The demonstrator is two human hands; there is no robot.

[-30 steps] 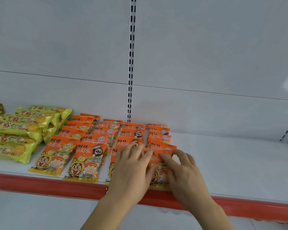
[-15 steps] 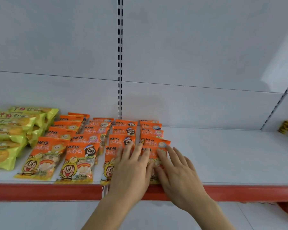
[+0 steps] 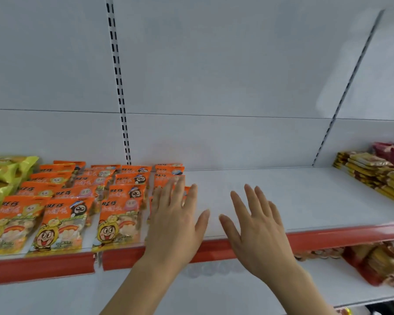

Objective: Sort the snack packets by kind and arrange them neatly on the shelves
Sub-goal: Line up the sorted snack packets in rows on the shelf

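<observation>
I am spreading my left hand (image 3: pixel 175 221) flat, fingers straight, over the rightmost column of orange snack packets (image 3: pixel 114 214) lying in rows on the white shelf (image 3: pixel 282 196). My right hand (image 3: pixel 257 226) is hovering open beside it, holding nothing. My left hand is hiding that column's front packets; whether it is touching them is unclear.

Orange packets (image 3: pixel 64 223) (cartoon faces), red shelf edge (image 3: pixel 327 237)

We see soft, even light, a pale glare patch on the back panel (image 3: pixel 341 87), motion blur, and wide-angle bending at edges.
</observation>
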